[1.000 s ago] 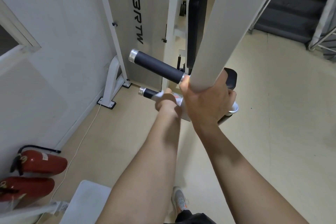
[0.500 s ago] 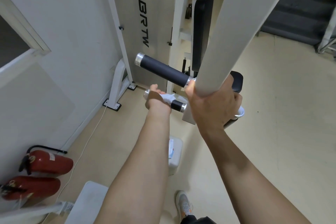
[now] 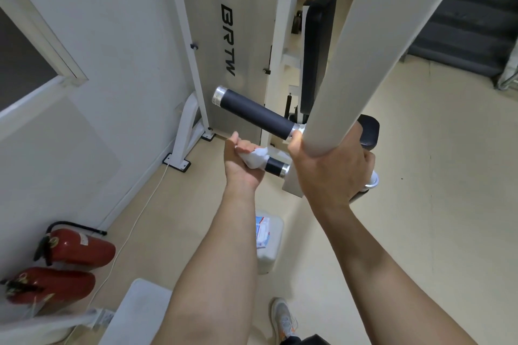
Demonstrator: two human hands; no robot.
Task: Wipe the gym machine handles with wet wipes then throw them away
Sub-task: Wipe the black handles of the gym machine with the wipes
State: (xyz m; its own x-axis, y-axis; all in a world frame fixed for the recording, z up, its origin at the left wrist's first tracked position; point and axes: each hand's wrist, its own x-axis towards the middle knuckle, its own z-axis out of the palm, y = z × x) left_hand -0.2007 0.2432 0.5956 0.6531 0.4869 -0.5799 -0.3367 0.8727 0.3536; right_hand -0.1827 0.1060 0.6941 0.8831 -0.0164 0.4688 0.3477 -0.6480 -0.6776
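Observation:
Two black handles stick out leftward from the machine's white arm [image 3: 392,36]. The upper handle [image 3: 252,113] is bare, with a silver end cap. My left hand [image 3: 242,161] is wrapped around the outer end of the lower handle [image 3: 273,166], pressing a white wet wipe [image 3: 256,158] onto it; only a short black stretch near the silver collar shows. My right hand [image 3: 333,168] grips the bottom of the white arm just right of both handles.
A wet wipes pack [image 3: 267,238] lies on the floor below my arms. Two red fire extinguishers [image 3: 75,249] lie at the lower left by the wall. A black padded seat [image 3: 319,50] and the machine frame stand behind. My shoe [image 3: 283,319] shows below.
My left hand slid the wipe outward along the lower handle, from near the collar to its free end. My right hand kept its grip on the white arm.

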